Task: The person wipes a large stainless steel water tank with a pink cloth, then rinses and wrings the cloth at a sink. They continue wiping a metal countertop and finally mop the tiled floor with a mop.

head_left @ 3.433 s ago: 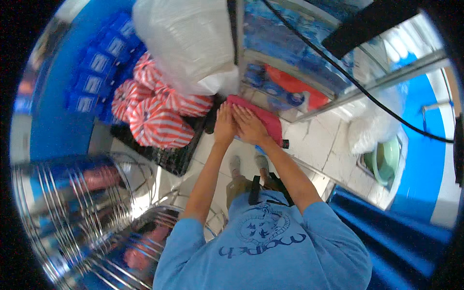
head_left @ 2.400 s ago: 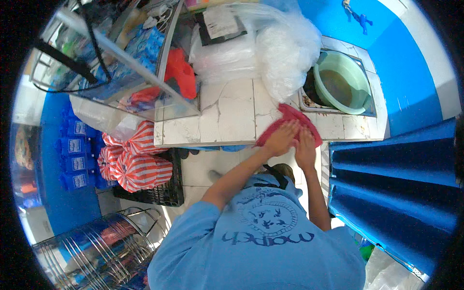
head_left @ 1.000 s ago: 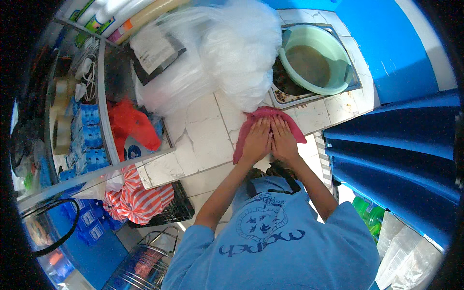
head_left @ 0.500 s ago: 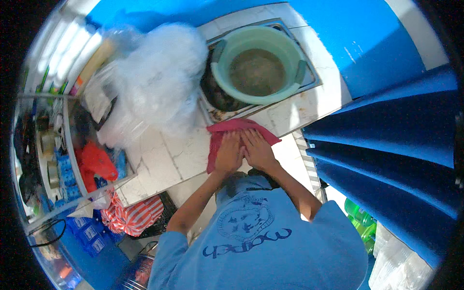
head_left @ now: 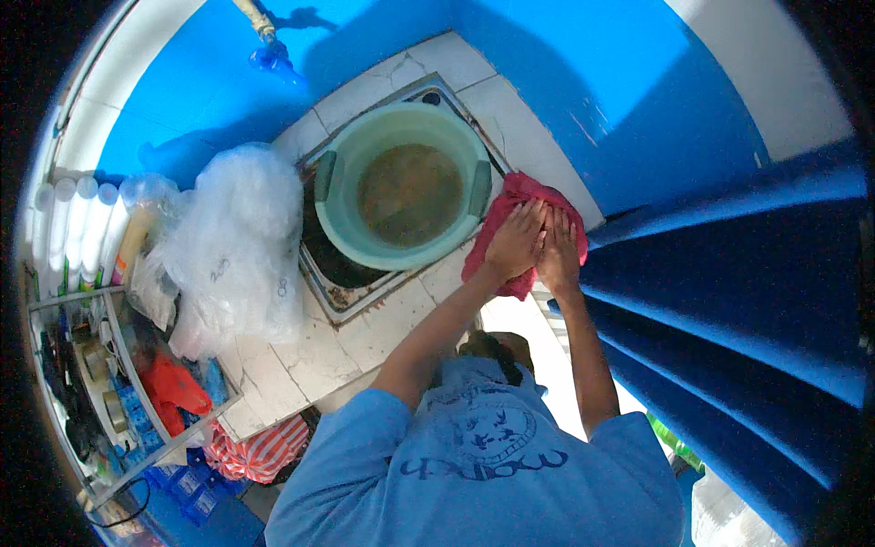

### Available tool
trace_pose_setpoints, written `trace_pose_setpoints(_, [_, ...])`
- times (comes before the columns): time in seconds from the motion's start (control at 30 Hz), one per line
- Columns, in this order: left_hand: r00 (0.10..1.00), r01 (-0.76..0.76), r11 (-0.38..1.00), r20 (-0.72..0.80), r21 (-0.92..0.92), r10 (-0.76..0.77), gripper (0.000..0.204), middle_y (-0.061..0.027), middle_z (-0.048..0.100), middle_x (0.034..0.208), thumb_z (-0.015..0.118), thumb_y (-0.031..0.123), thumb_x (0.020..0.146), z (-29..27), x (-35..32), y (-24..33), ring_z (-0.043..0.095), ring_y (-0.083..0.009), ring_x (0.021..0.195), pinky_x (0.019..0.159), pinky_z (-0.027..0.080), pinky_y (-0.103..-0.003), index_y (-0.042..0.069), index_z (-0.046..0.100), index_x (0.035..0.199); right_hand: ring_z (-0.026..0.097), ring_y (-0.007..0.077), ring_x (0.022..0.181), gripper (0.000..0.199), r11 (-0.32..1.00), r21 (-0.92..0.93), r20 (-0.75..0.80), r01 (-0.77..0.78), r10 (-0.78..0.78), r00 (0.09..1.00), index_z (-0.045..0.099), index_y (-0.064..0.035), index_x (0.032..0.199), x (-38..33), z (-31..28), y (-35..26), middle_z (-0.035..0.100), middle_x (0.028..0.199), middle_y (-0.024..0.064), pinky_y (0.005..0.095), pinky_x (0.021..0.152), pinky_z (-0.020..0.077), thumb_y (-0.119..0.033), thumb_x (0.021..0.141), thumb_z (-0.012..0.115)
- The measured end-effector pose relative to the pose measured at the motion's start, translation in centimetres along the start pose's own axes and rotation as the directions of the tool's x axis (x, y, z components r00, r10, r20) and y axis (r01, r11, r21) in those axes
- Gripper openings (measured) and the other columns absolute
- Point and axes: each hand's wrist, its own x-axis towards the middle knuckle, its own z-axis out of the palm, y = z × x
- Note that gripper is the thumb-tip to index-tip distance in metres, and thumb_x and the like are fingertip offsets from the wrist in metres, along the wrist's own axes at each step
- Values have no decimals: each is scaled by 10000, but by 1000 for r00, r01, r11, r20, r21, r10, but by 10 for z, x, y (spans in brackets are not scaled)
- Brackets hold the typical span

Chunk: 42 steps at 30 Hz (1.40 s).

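Observation:
My left hand (head_left: 517,244) and my right hand (head_left: 559,252) lie flat, side by side, pressing on a crumpled dark pink cloth (head_left: 524,189). Their fingers are stretched out over it, not wrapped round it. The cloth rests on the right end of the white tiled counter (head_left: 310,372), near its edge. Just left of the cloth stands a pale green plastic basin (head_left: 339,232) with darker green handles. It holds murky brown water (head_left: 410,196). The basin sits over a metal sink (head_left: 342,305) with a dirty rim, hiding most of it.
Clear plastic bags (head_left: 239,260) are heaped on the counter's left. A blue tap (head_left: 276,62) juts from the blue wall. Blue curtains (head_left: 729,273) hang at the right. A glass case (head_left: 114,365) with a red item stands at the left, beside a red-and-white striped bag (head_left: 264,448).
Both hands have pushed the cloth rightward and away along the counter, from in front of the sink to the basin's right side. The view has shifted, bringing the tap into sight.

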Motion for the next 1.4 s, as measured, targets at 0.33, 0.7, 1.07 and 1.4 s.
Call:
trace_pose_setpoints(0.33, [994,16,997,-105,-71,-24,536,-218,416,1417,501,236,911,22,62,-19,337,-337,1360,1155,210,-444,-63,420,1349,241,390,1405,559,997,-3,117,-80,80,990,301,46,1432,33,-28,22,262,1503,252,474,1165,182,-152,927,437])
trace_pose_setpoints(0.7, [917,398,916,2,54,-398,542,-188,318,1497,381,263,973,10,168,-90,285,-296,1397,1162,192,-403,-55,340,1410,260,397,1396,551,996,84,22,-15,13,1000,341,29,1420,91,-27,2,279,1507,227,485,1142,218,-180,931,485])
trace_pose_setpoints(1.07, [858,468,835,75,291,-507,594,-190,172,1557,298,308,981,-7,224,-197,151,-320,1448,1182,135,-409,-59,257,1447,246,470,1374,564,970,196,20,142,-149,989,405,96,1347,232,41,-25,267,1472,317,538,1126,211,-289,941,475])
trace_pose_setpoints(1.4, [898,429,861,-32,273,-438,570,-178,182,1556,303,315,991,-54,250,-327,185,-292,1441,1182,163,-388,-24,284,1449,222,503,1365,660,936,178,80,304,-322,944,307,77,1410,371,85,-66,226,1466,358,531,1128,206,-318,924,512])
